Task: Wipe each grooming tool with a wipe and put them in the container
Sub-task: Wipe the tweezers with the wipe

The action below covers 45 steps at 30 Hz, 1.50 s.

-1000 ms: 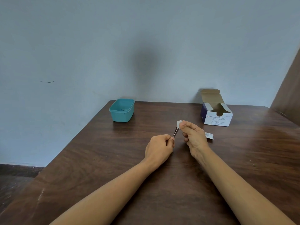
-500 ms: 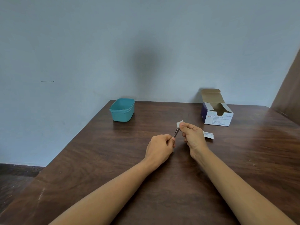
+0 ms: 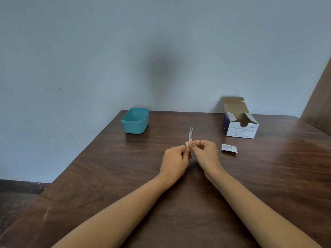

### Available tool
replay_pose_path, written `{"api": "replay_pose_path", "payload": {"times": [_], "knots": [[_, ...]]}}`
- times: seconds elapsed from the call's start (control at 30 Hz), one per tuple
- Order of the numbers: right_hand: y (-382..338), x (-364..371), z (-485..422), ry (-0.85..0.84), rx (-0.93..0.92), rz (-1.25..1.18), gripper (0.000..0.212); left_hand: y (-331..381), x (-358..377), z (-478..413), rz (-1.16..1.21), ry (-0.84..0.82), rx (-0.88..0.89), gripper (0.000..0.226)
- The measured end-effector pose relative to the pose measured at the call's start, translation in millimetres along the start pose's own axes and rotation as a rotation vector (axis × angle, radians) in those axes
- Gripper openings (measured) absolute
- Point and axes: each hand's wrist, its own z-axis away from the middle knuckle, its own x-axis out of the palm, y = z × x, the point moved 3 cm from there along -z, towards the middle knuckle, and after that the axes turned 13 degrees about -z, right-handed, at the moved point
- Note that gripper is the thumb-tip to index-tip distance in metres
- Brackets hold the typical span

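My left hand (image 3: 174, 161) grips the lower end of thin metal tweezers (image 3: 190, 133), whose tips point up and away above my fingers. My right hand (image 3: 206, 153) pinches a small white wipe (image 3: 187, 144) round the tweezers just above my left fingers. Both hands hover over the middle of the dark wooden table (image 3: 107, 176). A teal container (image 3: 135, 120) stands at the table's far left corner; a small dark item lies in it, too small to identify.
An open white and blue box of alcohol swabs (image 3: 240, 127) stands at the far right by the wall. A torn white swab packet (image 3: 229, 148) lies on the table just right of my right hand. The table's left edge drops to a dark floor.
My right hand has slid the wipe down the tweezers from the tips to just above my left fingers, so the upper part of the tweezers now shows bare.
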Motion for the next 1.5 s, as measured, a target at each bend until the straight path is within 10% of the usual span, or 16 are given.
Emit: {"api": "replay_pose_path", "payload": {"times": [0.5,1.5], "knots": [[-21,-11,-1,-0.158,0.214,-0.03,0.018,0,4,2,-0.061,0.05,0.079,0.025],[-7,-5,-5,-0.043,0.043,-0.042,0.028,3,2,-3,-0.224,0.094,0.176,0.023]]}}
